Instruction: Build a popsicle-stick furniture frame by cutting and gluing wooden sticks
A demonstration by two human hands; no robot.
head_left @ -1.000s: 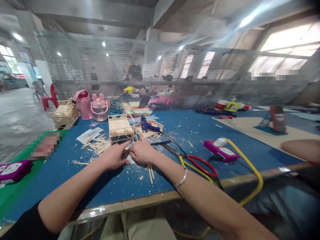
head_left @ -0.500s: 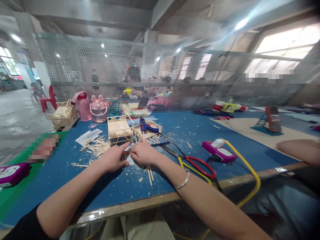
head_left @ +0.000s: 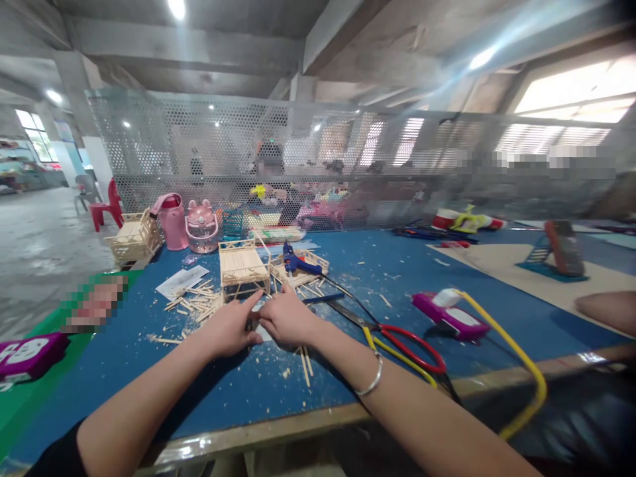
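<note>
Left hand (head_left: 226, 329) is holding its forefinger and thumb apart, the other fingers curling; right hand (head_left: 288, 318) is curling beside it, forefinger pointing outward. Whether either is pinching anything, cannot tell: fingertips are meeting out of sight over white paper (head_left: 264, 328). Just beyond, the stick frame (head_left: 243, 266) is standing upright on the blue table (head_left: 238, 391), very near both forefingers; a forward nudge could be knocking it askew. Loose sticks (head_left: 199, 301) are lying left of it. Right of it the glue gun (head_left: 304, 265) is resting on sticks, its nozzle near the right knuckles: drifting outward could be risking a burn, if hot.
</note>
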